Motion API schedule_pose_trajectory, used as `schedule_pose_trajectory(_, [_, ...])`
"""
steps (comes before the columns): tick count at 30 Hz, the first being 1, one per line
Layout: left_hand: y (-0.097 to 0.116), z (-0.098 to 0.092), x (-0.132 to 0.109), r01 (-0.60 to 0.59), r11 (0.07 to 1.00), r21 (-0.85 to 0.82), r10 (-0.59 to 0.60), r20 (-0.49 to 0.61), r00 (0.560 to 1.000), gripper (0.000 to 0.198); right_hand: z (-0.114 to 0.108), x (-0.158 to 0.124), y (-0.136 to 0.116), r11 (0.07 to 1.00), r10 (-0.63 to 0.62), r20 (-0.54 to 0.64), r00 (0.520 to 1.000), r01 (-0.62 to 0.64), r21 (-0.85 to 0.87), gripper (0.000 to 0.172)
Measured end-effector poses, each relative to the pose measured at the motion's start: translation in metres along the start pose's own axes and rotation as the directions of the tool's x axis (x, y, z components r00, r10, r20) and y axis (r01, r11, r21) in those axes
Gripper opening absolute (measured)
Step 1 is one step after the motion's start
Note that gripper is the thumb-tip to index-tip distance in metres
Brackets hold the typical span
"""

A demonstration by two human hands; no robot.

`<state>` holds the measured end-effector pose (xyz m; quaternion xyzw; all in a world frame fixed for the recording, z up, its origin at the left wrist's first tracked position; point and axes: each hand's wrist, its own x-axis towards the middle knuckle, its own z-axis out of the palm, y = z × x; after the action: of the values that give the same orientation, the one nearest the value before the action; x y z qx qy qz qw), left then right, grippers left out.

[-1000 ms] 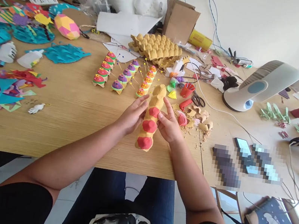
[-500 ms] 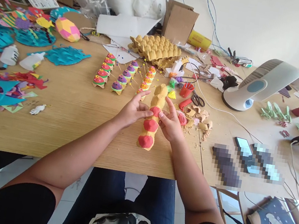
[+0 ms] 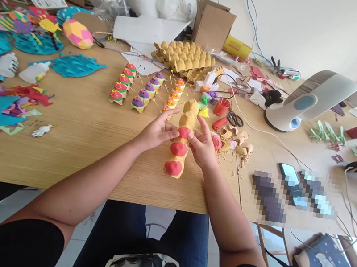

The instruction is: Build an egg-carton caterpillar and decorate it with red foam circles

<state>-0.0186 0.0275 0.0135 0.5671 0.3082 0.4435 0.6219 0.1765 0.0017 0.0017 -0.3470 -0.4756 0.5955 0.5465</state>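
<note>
A tan egg carton strip (image 3: pixel 188 118) stands out over the table in front of me, with red modelling clay (image 3: pixel 178 149) covering its three nearer bumps. The two far bumps are bare. My left hand (image 3: pixel 160 131) grips the strip from the left, its thumb on the edge of the third red bump and its index finger stretched forward. From the other side my right hand (image 3: pixel 202 144) holds it too, the thumb pressed on that same bump. Other fingertips are hidden under the strip.
Beyond my hands stand finished strips in red (image 3: pixel 122 83), purple (image 3: pixel 147 91) and orange (image 3: pixel 175 94) with pins. Egg trays (image 3: pixel 183 57), a red cup (image 3: pixel 222 107), scissors (image 3: pixel 235 119), carton scraps (image 3: pixel 240 139) and a fan (image 3: pixel 308 102) lie further out. Paper scraps (image 3: pixel 2 110) cover the left.
Both hands keep their hold on the egg carton strip, thumbs on the same red bump. The whole view has shifted very slightly.
</note>
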Motion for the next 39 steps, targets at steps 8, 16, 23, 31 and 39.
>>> schedule_pose_trajectory(8, [-0.001, -0.001, -0.001, 0.056, 0.996, 0.074, -0.056, -0.012, 0.998, 0.104, -0.001, -0.001, 0.007, 0.99, -0.064, 0.049, 0.997, 0.069, -0.119, 0.072])
schedule_pose_trajectory(16, [-0.001, -0.004, 0.0, 0.088, 0.996, 0.014, -0.088, 0.022, 0.996, 0.104, 0.001, -0.002, 0.005, 0.992, -0.057, 0.058, 0.997, 0.063, -0.106, 0.078])
schedule_pose_trajectory(23, [-0.002, 0.002, -0.001, 0.116, 0.95, -0.289, -0.116, 0.018, 0.993, 0.098, 0.001, -0.002, 0.002, 0.999, -0.017, 0.05, 0.999, 0.015, 0.037, 0.084])
schedule_pose_trajectory(31, [-0.004, 0.009, -0.002, 0.056, 0.959, -0.276, -0.083, -0.085, 0.993, 0.09, 0.001, -0.003, 0.003, 1.0, -0.009, 0.109, 0.994, 0.006, 0.023, 0.086])
schedule_pose_trajectory(39, [-0.003, 0.009, -0.004, 0.011, 0.969, -0.246, -0.026, -0.056, 0.998, 0.081, 0.003, -0.003, 0.003, 0.996, -0.075, 0.097, 0.993, 0.079, -0.045, 0.105])
